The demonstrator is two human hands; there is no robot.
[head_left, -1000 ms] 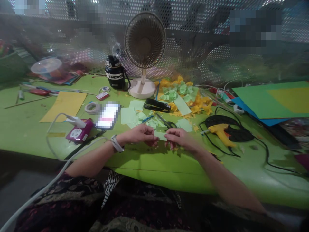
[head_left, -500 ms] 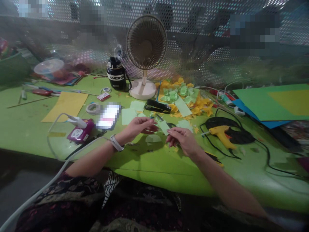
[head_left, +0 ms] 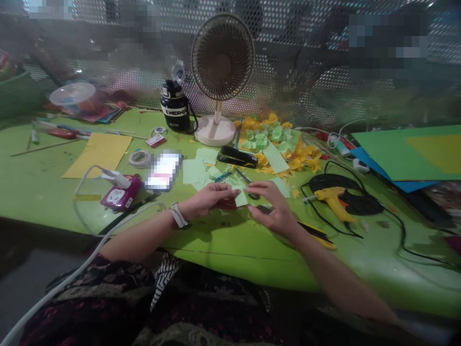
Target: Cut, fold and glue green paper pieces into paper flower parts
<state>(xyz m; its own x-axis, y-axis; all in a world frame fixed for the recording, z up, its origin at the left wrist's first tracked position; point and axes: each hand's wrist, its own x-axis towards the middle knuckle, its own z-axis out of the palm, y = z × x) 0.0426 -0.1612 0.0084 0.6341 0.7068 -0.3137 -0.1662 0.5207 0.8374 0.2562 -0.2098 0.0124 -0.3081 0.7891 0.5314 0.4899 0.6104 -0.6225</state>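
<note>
Glossy green tabletop (head_left: 212,239) stretches from its near edge to the left hand (head_left: 209,198), pinching a small pale-green paper piece (head_left: 241,198); right hand (head_left: 274,210), thumb and fingers parted, beside it, contact unclear

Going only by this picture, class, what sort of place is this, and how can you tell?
Probably a papercraft work table: a glue gun, a black stapler and a heap of paper shapes lie on it.
</note>
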